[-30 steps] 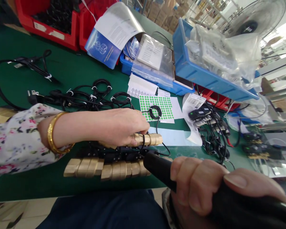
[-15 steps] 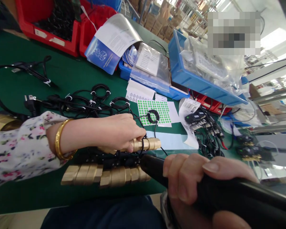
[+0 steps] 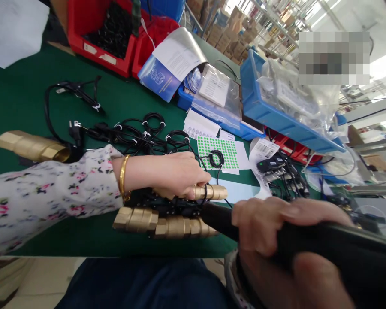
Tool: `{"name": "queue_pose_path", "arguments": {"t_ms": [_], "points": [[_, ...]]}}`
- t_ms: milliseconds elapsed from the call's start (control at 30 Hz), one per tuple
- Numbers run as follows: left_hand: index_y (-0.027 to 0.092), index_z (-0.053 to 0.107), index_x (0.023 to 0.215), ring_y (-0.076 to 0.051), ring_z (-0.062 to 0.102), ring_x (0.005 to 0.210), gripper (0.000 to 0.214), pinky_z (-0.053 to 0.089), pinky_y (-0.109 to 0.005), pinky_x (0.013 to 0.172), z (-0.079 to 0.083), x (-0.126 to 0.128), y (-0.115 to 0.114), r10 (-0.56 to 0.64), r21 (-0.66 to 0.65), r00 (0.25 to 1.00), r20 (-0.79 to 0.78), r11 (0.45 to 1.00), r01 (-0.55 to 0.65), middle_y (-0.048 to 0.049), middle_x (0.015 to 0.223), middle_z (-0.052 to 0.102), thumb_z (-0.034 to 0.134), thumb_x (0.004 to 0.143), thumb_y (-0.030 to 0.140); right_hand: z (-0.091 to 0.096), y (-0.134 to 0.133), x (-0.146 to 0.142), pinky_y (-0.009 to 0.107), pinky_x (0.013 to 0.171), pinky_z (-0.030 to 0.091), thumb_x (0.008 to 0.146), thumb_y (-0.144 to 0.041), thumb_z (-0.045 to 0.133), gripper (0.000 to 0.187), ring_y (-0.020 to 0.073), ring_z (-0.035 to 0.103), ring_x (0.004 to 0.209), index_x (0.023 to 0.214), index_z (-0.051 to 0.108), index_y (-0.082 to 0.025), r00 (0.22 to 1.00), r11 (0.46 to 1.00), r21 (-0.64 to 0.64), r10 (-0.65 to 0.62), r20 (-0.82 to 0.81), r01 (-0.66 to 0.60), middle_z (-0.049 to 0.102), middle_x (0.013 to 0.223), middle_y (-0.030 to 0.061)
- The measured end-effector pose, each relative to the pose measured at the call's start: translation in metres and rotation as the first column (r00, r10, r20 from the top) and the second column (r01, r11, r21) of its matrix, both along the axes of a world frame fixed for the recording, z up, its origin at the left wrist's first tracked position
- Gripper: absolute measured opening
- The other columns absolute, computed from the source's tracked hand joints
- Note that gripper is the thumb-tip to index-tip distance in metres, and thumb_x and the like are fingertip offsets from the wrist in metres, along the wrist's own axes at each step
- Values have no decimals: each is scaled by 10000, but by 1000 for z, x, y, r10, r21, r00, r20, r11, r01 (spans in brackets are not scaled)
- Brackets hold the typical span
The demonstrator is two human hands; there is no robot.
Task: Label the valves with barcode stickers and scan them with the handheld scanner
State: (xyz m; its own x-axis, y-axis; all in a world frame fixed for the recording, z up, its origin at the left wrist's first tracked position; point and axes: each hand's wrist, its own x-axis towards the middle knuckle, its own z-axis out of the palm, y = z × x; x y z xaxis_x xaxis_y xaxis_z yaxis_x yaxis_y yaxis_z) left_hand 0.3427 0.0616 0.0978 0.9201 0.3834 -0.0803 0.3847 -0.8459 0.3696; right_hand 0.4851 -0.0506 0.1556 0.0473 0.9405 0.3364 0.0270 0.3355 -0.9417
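I am facing a green bench top (image 3: 22,94). Near the edge closest to me, brass fittings (image 3: 172,226) are lying in a row, while another brass piece (image 3: 32,146) is lying off at the left. Beyond the row, black cables (image 3: 148,136) are sprawling in coils, with a green-dotted sheet (image 3: 204,148) lying just to their right. Red bins (image 3: 99,62) are standing at the back; black devices (image 3: 284,166) are resting in a heap at the right.

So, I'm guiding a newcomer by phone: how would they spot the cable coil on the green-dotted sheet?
On the green table, beyond and right of the left hand, lies a white sheet of green dots. The small black cable coil sits on it. Unlike the coils bunched to its left, it has green dots all around it.
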Motion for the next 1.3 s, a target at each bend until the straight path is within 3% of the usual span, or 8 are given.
{"name": "queue_pose_path", "arguments": {"t_ms": [167,400,567,833,967,1167,1300], "points": [[229,608,803,-167,518,605,151,311,-284,616,-1,0,2,4,-36,1000,13,999,-3,12,660,620,663,736,353,-2,-6,-2,281,433,411,833,-315,658,187,94,432,345,985,575,-246,999,992,124,27,-34,-23,499,489,-86],[242,600,793,-164,508,589,151,304,-282,592,-7,-1,5,14,-76,999,46,997,-11,22,660,623,664,723,359,-6,-3,-26,282,417,408,822,-392,661,200,102,441,357,881,569,-224,998,996,66,-52,-45,55,504,473,-72],[240,607,802,-159,508,579,168,280,-280,557,-6,-2,5,4,-72,999,45,997,-1,18,673,628,668,720,373,0,-3,-29,306,442,439,824,-402,657,195,117,477,390,879,567,-238,1000,999,-40,-21,11,21,515,500,-58],[237,615,834,-167,509,575,172,246,-289,518,-4,-3,5,-8,-47,999,39,999,10,9,690,641,653,731,370,-1,-5,-29,278,437,417,799,-423,680,217,101,452,360,839,570,-240,996,996,5,-87,-31,88,505,458,-73],[233,613,815,-168,522,582,158,261,-285,523,-2,-4,5,-11,-47,999,41,999,13,11,688,642,657,731,359,-3,-5,-30,300,454,443,808,-397,679,205,118,487,393,858,566,-233,999,999,-41,-33,18,33,516,491,-61],[238,616,805,-174,529,574,160,264,-291,515,-6,-3,4,-6,-48,998,65,999,9,10,680,646,678,715,355,-5,-2,-29,289,428,438,838,-369,644,200,109,474,389,910,548,-209,1000,998,55,12,18,-13,511,509,-56],[227,618,836,-185,557,600,146,301,-299,553,-10,-2,3,-29,-13,995,93,999,30,-4,683,656,651,742,334,-6,2,-35,288,456,453,831,-360,660,217,108,498,412,902,512,-217,995,996,-2,92,34,-92,529,535,-63]]}}
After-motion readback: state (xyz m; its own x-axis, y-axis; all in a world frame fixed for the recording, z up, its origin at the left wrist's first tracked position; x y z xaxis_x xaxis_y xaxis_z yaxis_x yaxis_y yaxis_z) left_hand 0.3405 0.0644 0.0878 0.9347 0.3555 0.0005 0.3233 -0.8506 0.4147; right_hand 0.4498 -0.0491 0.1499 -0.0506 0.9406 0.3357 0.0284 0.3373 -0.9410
